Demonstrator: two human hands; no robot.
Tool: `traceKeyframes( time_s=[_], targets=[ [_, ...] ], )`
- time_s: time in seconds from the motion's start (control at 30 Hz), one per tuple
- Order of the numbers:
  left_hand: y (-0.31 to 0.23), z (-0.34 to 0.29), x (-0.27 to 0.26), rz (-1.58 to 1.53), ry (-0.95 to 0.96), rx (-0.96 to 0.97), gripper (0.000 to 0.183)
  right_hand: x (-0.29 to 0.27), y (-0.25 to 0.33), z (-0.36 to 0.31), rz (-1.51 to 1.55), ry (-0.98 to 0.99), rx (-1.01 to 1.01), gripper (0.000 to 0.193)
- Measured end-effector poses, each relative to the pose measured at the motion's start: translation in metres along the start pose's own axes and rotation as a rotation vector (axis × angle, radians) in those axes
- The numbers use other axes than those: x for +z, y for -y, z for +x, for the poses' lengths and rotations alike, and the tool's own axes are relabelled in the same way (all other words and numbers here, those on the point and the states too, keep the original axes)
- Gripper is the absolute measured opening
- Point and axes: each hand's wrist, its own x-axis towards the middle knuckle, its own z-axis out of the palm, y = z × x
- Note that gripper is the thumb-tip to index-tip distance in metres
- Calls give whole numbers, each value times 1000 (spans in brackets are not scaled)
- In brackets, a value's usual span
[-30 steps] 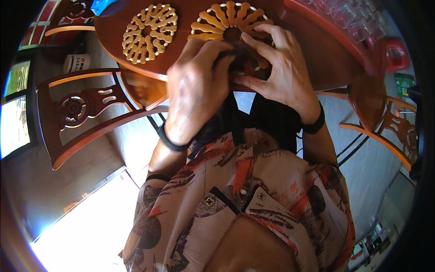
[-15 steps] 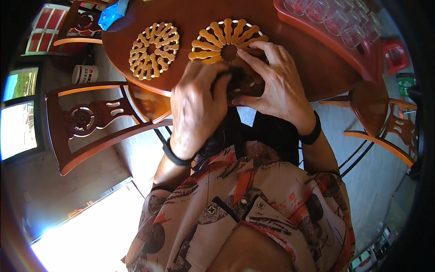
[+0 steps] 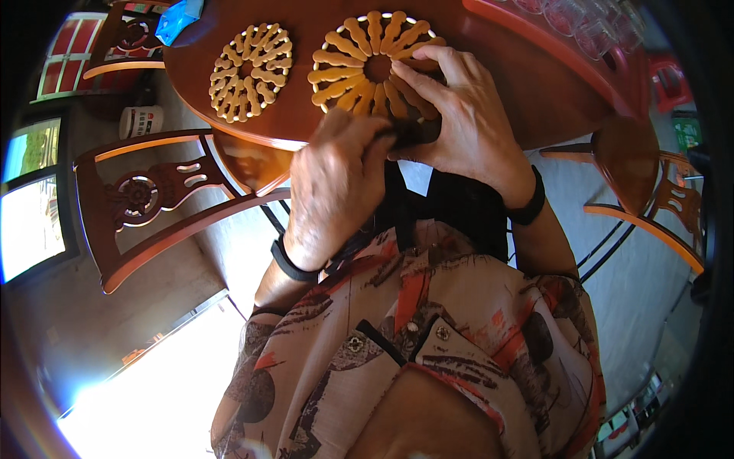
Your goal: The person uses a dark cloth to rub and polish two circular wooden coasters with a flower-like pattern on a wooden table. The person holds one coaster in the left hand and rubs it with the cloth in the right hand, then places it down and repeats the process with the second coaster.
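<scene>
Two hands meet on one small dark object at the near edge of the round wooden table, and that dark thing is the centre of the action. It sits pinched between them, mostly covered by fingers, so its exact kind is hard to tell. The left hand curls in from below with its fingertips pressed against the object's left end; the right hand lies over it from above, fingers spread and wrapped across its top. Both hands are closed on it, close together, touching or nearly so.

Just beyond the right hand's fingers, partly under them, lies a pale wooden trivet with spoke-shaped slats around a central hole. A second, smaller openwork trivet rests farther out to the left of the hands, apart from the first. A blue packet sits beyond that, at the table's far left edge.

Judging the grip: it looks sound if the right hand keeps the object steady against the table edge while the left does the fine work, with wrists low so nothing slips off toward the lap.

Below the left hand stands a carved wooden chair; each wrist carries a dark band.
</scene>
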Motion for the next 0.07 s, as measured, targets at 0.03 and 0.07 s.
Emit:
traceKeyframes(
  time_s=[0.03, 0.07],
  targets=[
    [2, 7, -1, 6, 6, -11, 18, 0, -2, 1, -2, 13, 0, 96],
    [3, 19, 3, -13, -77, 24, 16, 0, -1, 1, 3, 15, -6, 96]
  ],
)
